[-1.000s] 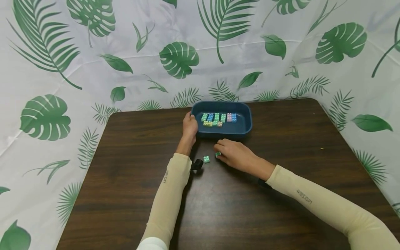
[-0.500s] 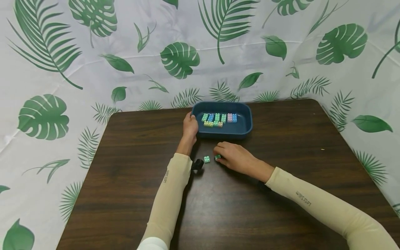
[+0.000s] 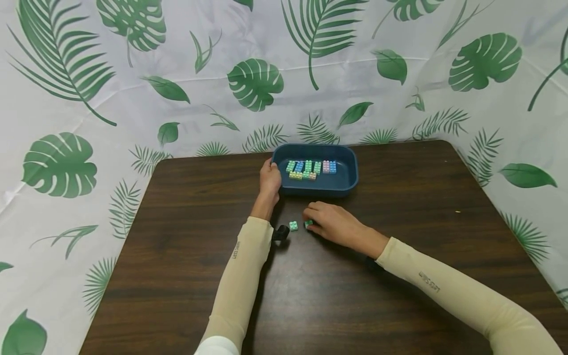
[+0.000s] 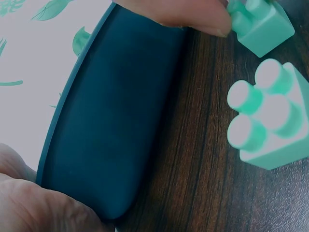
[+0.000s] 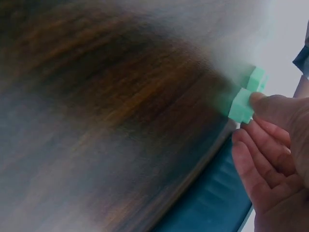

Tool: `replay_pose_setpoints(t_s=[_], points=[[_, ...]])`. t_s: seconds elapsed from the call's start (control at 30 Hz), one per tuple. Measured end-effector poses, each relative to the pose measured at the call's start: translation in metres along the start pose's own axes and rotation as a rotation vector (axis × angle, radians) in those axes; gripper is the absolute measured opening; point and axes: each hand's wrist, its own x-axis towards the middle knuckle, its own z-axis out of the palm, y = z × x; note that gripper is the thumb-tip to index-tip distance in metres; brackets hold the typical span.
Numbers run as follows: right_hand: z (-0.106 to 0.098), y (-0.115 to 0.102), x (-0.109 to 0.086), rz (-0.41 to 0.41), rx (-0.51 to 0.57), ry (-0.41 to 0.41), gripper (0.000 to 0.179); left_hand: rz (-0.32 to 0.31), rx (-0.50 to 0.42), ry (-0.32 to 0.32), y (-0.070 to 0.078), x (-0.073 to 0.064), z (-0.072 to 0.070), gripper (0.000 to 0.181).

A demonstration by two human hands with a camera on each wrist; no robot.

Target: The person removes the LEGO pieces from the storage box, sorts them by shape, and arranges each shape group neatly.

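At the left end of a dark blue bin my left hand grips the rim, thumb on the near side. Several pastel building bricks in green, blue, yellow and pink lie inside. In front of the bin, my right hand pinches a small mint-green building brick between thumb and fingers, at the table surface. Just left of it a second mint-green brick lies studs up, apart from both hands. The left wrist view shows this loose brick close up.
The dark wood table runs up to a leaf-printed cloth behind the bin. A tiny yellow speck lies on the table's right side. Black wrist straps with a camera sit by the left wrist.
My right hand has come slightly down and toward me with the green brick, then stayed nearly still. The left hand keeps its grip on the bin, which has not moved.
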Motion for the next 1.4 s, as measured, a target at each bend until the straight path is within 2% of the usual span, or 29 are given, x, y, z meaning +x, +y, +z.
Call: replay_pose_setpoints(t_s=[0.43,0.67,1.0,1.2,1.4], points=[[-0.016,-0.001,-0.001,0.049,-0.016,0.039,0.023,-0.001,0.001,0.012,-0.002,-0.002,0.0,0.05],[-0.023,0.002,0.0,0.087,-0.009,0.138,0.021,-0.009,-0.021,0.002,-0.003,0.0,-0.001,0.051],[-0.042,0.01,0.008,0.185,-0.041,0.295,0.026,-0.009,-0.037,-0.006,-0.002,0.0,0.0,0.051],[-0.048,0.019,0.013,0.244,-0.029,0.341,0.025,0.003,-0.036,0.004,-0.002,0.0,0.001,0.05],[-0.048,0.025,0.02,0.298,-0.001,0.334,0.026,-0.001,-0.038,0.012,-0.004,-0.001,0.0,0.051]])
